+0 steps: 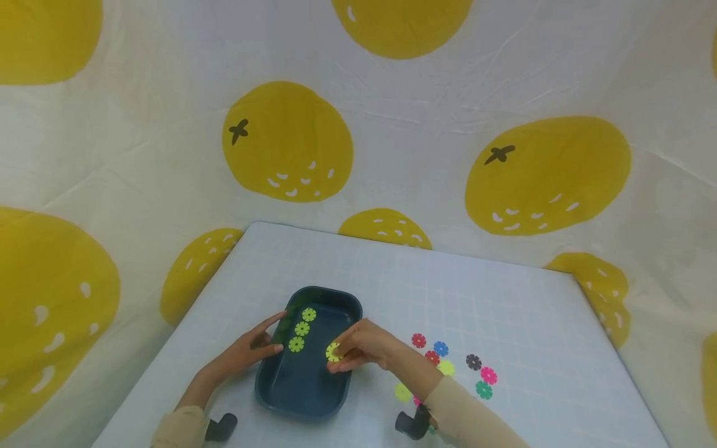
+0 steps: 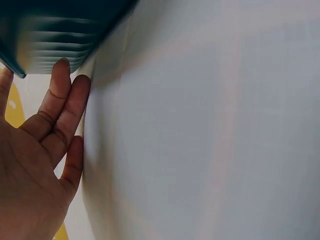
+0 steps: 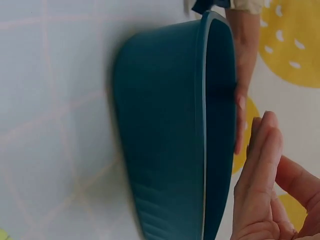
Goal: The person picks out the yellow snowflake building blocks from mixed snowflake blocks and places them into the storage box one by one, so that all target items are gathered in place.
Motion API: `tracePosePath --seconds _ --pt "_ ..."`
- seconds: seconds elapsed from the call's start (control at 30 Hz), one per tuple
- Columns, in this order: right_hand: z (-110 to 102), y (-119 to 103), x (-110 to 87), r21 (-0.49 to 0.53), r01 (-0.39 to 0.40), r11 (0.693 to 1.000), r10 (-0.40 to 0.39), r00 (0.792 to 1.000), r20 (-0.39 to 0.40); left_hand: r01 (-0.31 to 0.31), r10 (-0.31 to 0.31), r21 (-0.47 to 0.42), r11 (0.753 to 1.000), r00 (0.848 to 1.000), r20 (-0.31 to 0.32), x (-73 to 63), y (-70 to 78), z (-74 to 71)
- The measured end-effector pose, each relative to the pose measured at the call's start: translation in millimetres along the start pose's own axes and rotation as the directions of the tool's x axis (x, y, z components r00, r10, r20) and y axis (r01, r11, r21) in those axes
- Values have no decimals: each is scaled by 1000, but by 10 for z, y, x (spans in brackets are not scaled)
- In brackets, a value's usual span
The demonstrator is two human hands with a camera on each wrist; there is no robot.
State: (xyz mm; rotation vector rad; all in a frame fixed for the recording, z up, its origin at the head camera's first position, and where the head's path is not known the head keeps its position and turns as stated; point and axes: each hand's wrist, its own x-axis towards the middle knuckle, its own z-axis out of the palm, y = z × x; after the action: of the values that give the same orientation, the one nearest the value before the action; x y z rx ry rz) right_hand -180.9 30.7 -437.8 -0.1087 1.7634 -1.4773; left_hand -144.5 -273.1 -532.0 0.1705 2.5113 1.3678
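A dark teal tray with raised sides stands on the table. My left hand holds its left side, thumb tip over the rim and index fingertip at the edge. In the left wrist view, other fingers of that hand lie along the outside of the wall. My right hand, over the tray's right side, pinches a yellow notched disc between thumb and fingers. Three yellow-green discs lie in a row along the tray's left. In the right wrist view the pinched disc is hidden behind the right hand.
To the right of the tray, loose notched discs in red, blue, black, pink, green and yellow lie on the white table. The right forearm covers some. A curtain with yellow fruit prints hangs behind.
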Motion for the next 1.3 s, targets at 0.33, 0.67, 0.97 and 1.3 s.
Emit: tracePosePath --seconds 0.33,0.67,0.97,1.3 --pt "96 -8 63 -32 -7 999 7 1000 -4 6 -6 6 1000 1000 -8 1 -2 14" --pt "176 -57 122 -48 -18 999 17 999 -27 21 -21 10 1000 1000 -14 16 7 13" --pt "282 -109 182 -105 -23 994 18 999 -48 -31 31 5 999 999 9 18 9 -11" --pt "387 -109 271 -119 -30 992 29 999 -15 -7 7 11 1000 1000 4 12 34 -4"
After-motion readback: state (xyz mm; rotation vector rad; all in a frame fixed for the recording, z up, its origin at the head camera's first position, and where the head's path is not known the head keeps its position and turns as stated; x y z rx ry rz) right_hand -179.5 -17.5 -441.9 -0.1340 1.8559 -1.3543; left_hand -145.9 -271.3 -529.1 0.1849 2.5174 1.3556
